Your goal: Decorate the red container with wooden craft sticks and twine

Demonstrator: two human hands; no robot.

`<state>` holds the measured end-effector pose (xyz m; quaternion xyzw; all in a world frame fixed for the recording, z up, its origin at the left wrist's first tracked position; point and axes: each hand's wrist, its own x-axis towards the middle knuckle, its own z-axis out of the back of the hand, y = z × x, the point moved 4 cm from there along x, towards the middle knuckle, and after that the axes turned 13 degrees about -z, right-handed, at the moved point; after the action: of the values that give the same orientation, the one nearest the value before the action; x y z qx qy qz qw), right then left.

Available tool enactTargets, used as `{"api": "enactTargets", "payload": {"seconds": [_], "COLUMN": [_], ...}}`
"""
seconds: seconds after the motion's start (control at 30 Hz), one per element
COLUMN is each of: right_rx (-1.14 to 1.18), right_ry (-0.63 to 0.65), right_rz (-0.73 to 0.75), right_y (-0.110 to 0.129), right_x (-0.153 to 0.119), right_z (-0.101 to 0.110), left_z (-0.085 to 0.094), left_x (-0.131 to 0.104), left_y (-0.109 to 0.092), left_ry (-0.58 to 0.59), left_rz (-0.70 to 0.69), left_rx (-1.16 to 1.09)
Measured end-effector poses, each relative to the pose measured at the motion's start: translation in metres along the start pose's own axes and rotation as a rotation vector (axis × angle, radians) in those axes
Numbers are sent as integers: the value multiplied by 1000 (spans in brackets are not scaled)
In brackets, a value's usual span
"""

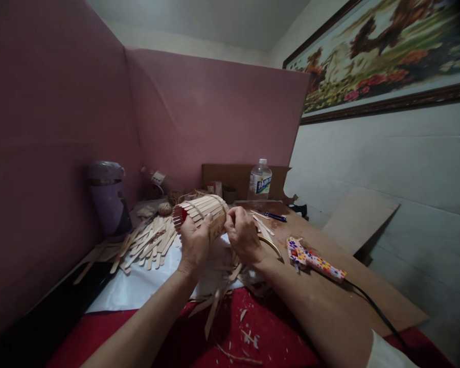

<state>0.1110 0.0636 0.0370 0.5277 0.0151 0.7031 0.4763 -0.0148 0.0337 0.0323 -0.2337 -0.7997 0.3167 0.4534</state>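
A basket-like cylinder of wooden craft sticks (205,207), with twine bands around it, lies tilted on its side above the table. Its open end, with red inside, faces left. My left hand (194,243) grips it from below, thumb on the near side. My right hand (243,232) is at its right end, with thumb and forefinger pinched together close to the twine. What those fingertips hold is too small to make out.
Loose craft sticks (153,245) are heaped on white cloth at left, beside a purple flask (109,199). A plastic bottle (260,181) stands behind. A flowered glue gun (314,260) with a cord and a blue pen (275,217) lie on brown board (368,301) at right.
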Motion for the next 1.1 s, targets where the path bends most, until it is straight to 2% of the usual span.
{"api": "enactTargets", "payload": {"seconds": [0.27,0.47,0.57,0.7,0.83,0.97,1.1], "right_rx": [138,204,176,88,31,-46,-224], "right_ry": [-14,-5,28,50,51,37,24], "right_rz": [-114,-207,-139,-3,33,35,93], "right_y": [-5,-6,-4,1,3,5,10], "right_x": [1,5,5,3,2,2,0], "right_z": [-1,4,5,5,6,8,9], "left_z": [0,2,2,3,4,4,2], "left_x": [3,6,7,9,9,8,4], "left_y": [-3,1,0,-1,1,3,0], "left_ry": [48,-19,-23,-28,-26,45,102], "left_rz": [-53,97,127,73,23,-16,-95], "left_rx": [84,-97,-124,-103,-36,37,139]}}
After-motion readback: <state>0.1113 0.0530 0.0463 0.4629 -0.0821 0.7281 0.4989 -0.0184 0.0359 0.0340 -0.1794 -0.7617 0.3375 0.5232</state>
